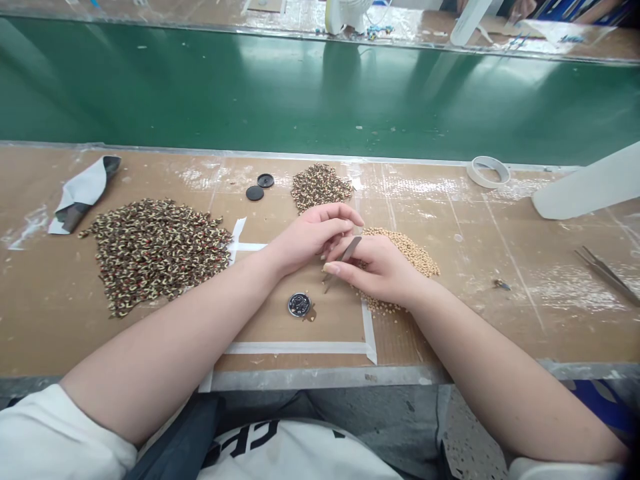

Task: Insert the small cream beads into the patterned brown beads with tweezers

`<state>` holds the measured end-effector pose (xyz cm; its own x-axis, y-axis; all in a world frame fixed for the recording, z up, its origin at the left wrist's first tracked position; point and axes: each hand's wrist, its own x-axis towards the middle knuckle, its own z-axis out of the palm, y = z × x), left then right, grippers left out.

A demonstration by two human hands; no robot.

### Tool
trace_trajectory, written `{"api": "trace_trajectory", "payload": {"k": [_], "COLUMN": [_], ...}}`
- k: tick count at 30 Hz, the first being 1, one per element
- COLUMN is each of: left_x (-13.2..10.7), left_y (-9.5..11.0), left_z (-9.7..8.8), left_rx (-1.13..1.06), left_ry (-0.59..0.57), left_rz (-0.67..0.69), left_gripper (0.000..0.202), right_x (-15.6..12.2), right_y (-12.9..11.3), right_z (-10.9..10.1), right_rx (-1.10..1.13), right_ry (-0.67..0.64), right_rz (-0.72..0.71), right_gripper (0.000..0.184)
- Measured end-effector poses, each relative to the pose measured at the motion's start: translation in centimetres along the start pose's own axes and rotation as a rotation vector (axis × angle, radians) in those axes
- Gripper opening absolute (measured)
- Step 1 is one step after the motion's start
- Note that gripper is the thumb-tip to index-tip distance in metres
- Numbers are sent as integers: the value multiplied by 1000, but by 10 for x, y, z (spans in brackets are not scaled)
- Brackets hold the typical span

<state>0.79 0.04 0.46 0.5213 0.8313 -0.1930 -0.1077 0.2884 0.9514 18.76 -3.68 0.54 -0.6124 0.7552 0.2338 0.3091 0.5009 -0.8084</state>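
a long green surface (200, 87) was seen beyond a cardboard-covered tabletop (470, 227). at the left, a broad heap of dark and cream pieces (160, 253), flecked with red, was spread beside the left forearm. a white tube (590, 183) was laid at the far right.

the right hand (379, 267) was held half closed over the near left edge of a heap of pale beads (405, 250); a pair of tweezers (349, 249) was gripped by it near the thumb and index finger, with the tips pointed down toward the table. the left hand (327, 230) was held just beside it, loosely curled, its fingers bent toward the right hand; whether anything was held there could not be told, since the fingertips were partly hidden.

beyond the left hand, a smaller heap of similar dark pieces (320, 187) was placed. a ring of white tape (489, 173) was set at the far right side. a small round disc with a silver rim (299, 305) was placed before the hands, inside lines of white tape (300, 348); its dark middle was filled with shiny shapes too small to be made out. near the far heap, a rimmed black cap (265, 180) was set just beside a flat black cap (255, 193).
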Motion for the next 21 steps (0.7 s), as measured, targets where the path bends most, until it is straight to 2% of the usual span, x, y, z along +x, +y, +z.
{"api": "trace_trajectory", "payload": {"k": [21], "left_x": [0], "left_y": [2], "left_z": [2], "left_rx": [-4], "left_ry": [3], "left_rz": [-5], "left_gripper": [11], "right_x": [0], "right_y": [0], "right_z": [-1], "right_rx": [8], "right_ry": [-5], "right_rz": [-6], "right_gripper": [30]}}
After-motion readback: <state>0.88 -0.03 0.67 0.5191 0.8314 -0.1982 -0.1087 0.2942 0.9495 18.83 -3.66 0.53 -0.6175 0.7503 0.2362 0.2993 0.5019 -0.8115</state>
